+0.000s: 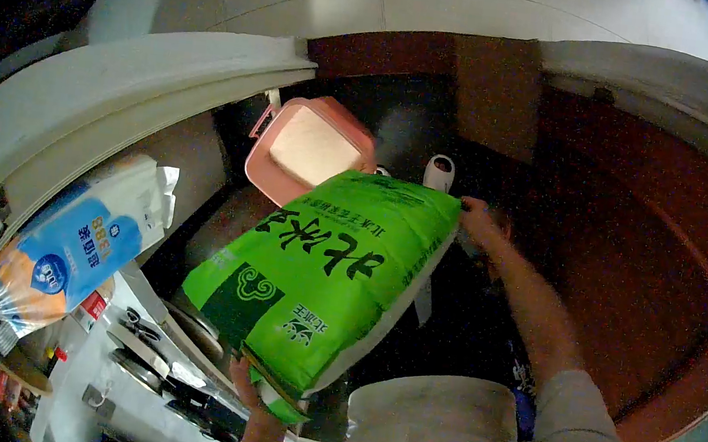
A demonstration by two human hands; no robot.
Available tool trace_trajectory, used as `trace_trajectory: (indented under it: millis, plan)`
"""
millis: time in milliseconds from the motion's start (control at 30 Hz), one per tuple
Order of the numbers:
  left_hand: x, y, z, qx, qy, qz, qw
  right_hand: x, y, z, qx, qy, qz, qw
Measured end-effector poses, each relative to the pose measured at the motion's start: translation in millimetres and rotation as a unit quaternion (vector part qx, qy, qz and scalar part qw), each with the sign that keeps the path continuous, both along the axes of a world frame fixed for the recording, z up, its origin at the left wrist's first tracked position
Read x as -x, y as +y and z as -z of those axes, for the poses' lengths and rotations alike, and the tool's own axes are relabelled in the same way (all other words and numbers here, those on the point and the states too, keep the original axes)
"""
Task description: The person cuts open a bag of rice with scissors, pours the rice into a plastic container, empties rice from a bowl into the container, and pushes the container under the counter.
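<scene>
A large green sack with Chinese lettering lies slanted across the middle of the view. My left hand holds its near end, by the folded flap at the lower left. At the sack's far right corner, my right hand has its fingers closed on the edge. Just beyond the sack sits a pink container with a pale, flat surface inside; the sack's far edge overlaps its near right side in view.
A blue and white plastic package lies at the left, above a white shelf with lids and small items. A white rounded object stands behind the sack. Brown wooden panels are at the right.
</scene>
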State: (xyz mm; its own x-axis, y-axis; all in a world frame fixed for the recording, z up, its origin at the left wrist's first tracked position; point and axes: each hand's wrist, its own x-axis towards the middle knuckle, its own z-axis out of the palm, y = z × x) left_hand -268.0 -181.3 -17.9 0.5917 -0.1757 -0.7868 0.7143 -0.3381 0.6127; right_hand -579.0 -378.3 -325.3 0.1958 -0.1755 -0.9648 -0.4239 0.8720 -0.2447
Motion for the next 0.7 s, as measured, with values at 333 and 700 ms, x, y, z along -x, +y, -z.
trace_trajectory:
  millis: [333, 700]
  plan:
    - [-24.5, 14.4, -8.8, -0.096, -0.069, 0.152, 0.981, 15.0, 10.3, 9.8, 0.253, 0.031, -0.111, 0.961]
    - [21.3, -46.1, -30.9, 0.008, -0.059, 0.306, 0.950, 63.6, 33.2, 31.6, 0.216, 0.076, -0.244, 0.942]
